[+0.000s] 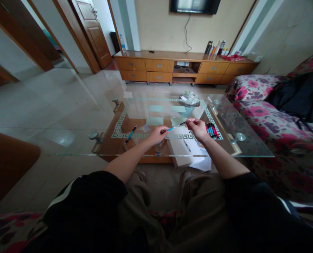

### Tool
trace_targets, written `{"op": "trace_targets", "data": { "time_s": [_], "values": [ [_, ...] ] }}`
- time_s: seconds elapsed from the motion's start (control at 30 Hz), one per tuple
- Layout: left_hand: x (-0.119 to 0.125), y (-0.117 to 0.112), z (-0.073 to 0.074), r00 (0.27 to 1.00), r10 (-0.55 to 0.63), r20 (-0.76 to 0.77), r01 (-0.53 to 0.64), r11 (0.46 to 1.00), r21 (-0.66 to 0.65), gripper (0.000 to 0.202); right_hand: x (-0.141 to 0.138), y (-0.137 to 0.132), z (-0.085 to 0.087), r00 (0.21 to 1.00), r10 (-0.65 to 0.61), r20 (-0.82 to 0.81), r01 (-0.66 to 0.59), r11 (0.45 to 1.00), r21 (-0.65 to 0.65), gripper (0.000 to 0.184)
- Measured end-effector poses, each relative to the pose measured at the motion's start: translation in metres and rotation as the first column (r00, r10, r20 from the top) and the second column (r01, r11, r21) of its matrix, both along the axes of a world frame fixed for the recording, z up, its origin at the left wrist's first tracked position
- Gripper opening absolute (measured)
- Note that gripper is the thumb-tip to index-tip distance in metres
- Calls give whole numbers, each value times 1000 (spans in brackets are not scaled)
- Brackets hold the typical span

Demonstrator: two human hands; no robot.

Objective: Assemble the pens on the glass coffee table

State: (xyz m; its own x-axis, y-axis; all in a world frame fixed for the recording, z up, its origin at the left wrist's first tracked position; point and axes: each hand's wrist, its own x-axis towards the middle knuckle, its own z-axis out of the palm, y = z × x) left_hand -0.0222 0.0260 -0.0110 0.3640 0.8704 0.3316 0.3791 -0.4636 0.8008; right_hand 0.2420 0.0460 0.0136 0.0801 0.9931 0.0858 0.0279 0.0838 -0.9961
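Over the glass table (246, 149), my left hand (157, 135) is closed on the blue end of a slim pen (176, 127). My right hand (197, 129) pinches its dark end, so the pen spans both hands, slightly tilted up to the right. Its middle looks pale or clear; whether it is in one piece I cannot tell. Just right of my right hand lies a bundle of several pens (212, 130) in black, blue and red. Left of my left hand lies another blue and black pen (130, 134).
Beyond my hands stands a pale blue waste basket (186, 110) filled with crumpled plastic. A white box (182, 154) and a small clear bottle (158, 149) show through or on the glass near me. At the far wall is a wooden cabinet (158, 65); a flowered sofa (261, 112) stands right.
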Motion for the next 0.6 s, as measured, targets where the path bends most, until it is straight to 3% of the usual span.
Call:
{"op": "trace_targets", "data": {
  "time_s": [0.33,0.6],
  "values": [
    [0,0,0,1000,0,1,0,1000,14,18,-8,-6,5,994,79,-74,-82,996,-44,42],
    [1,-1,4,999,23,-47,-21,999,43,20,-17,-14,10,984,178,-26,-180,979,-97,42]
  ]
}}
